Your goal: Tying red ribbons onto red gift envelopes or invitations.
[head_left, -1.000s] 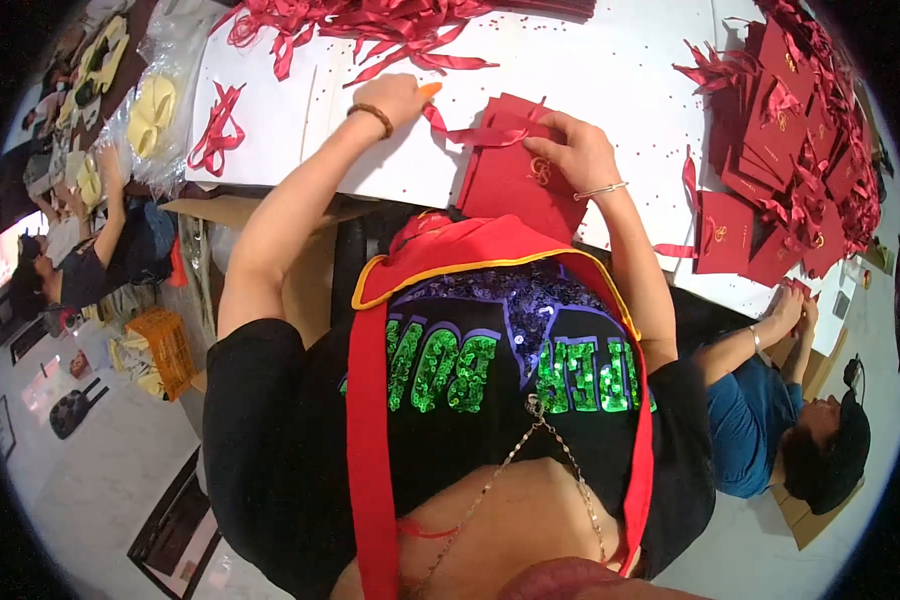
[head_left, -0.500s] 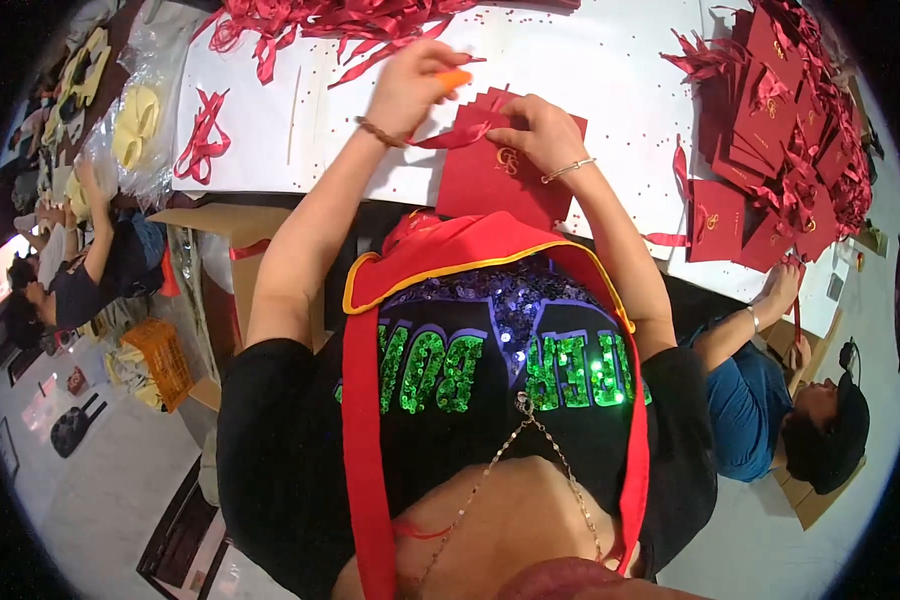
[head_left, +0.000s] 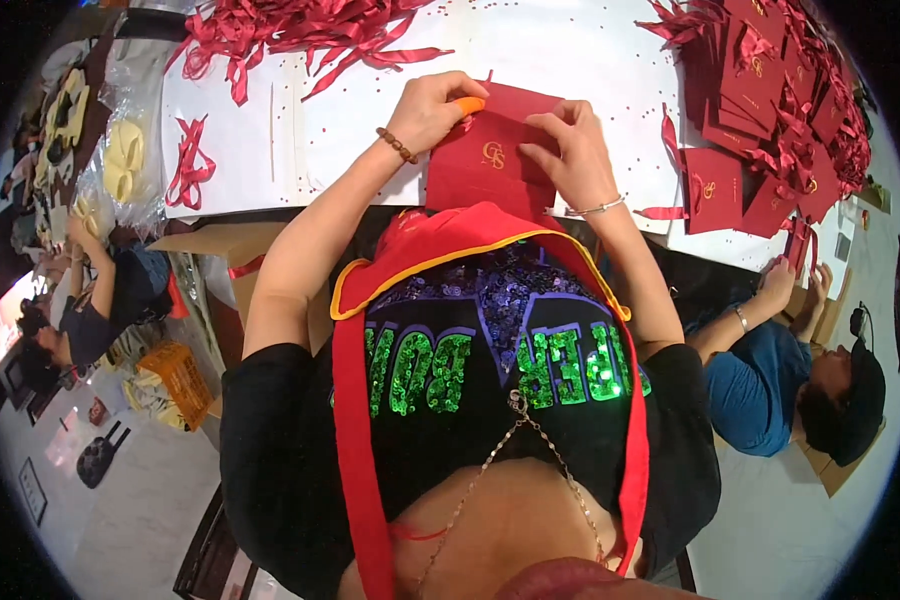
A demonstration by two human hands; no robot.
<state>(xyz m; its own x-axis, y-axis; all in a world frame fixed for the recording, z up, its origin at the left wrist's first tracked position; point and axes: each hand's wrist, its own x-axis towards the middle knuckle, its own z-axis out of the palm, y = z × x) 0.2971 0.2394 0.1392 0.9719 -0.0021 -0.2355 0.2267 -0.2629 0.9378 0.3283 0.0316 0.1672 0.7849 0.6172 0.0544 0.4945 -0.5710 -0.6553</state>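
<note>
A dark red card (head_left: 490,150) with a gold emblem lies in front of me at the table's near edge. At its upper left corner, my left hand (head_left: 432,112) is closed, with a small orange piece (head_left: 466,105) along the thumb, worn or held, I cannot tell. A bit of red ribbon (head_left: 468,123) shows just under these fingertips, and most of it is hidden. Over the card's right side, my right hand (head_left: 578,160) has thumb and forefinger apart with nothing visible between them.
A heap of red ribbons (head_left: 300,30) lies at the far left of the white table (head_left: 370,150). One looped ribbon (head_left: 190,165) is nearer. Stacks of ribboned red cards (head_left: 760,100) stand right, where a co-worker's hand (head_left: 775,287) holds another card. A cardboard box (head_left: 220,240) sits left below the table.
My left hand has come down and right onto the card, and the stretched ribbon is now mostly out of sight. My right hand has shifted right and down, its fingers parting.
</note>
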